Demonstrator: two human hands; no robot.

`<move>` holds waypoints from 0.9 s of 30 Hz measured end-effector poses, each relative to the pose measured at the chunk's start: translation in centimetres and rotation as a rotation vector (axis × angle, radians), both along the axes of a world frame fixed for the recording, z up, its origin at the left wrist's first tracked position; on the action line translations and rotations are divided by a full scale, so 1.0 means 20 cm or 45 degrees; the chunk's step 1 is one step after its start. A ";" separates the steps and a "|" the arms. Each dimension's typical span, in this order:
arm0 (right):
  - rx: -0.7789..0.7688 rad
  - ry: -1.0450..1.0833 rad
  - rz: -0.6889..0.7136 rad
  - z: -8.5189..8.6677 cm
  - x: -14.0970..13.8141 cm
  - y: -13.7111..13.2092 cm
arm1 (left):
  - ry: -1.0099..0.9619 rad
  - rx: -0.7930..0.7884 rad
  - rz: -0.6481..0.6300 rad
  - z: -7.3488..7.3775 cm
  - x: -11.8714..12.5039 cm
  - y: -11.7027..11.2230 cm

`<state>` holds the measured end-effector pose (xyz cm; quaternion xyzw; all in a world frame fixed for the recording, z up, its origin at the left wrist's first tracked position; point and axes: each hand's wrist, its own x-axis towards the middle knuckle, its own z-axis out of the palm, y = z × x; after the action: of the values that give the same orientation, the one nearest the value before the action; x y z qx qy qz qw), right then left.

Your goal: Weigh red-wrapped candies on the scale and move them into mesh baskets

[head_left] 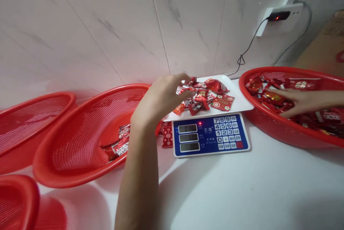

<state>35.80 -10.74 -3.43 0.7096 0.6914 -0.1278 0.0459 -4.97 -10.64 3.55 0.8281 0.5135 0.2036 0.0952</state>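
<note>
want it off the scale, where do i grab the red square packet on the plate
Best pinched by its right edge, coming from above on the right. The red square packet lies flat on the scale plate, so there is little to hold, and its left side sits against the wrapped sweets while the right side faces bare plate.
</note>
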 end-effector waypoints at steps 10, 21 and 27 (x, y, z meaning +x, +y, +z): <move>-0.178 -0.128 0.069 -0.21 0.04 0.00 | -0.046 0.034 0.003 0.04 0.00 -0.05; -0.083 -0.062 0.101 -0.25 0.10 -0.01 | 0.140 -0.060 0.110 0.00 -0.01 -0.02; -0.111 -0.031 0.039 -0.20 0.05 -0.03 | 0.281 -0.097 0.140 -0.01 0.02 -0.01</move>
<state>36.75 -11.31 -7.50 0.6978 0.6953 -0.1484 0.0873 -4.61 -10.77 3.26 0.8118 0.5730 0.0965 0.0585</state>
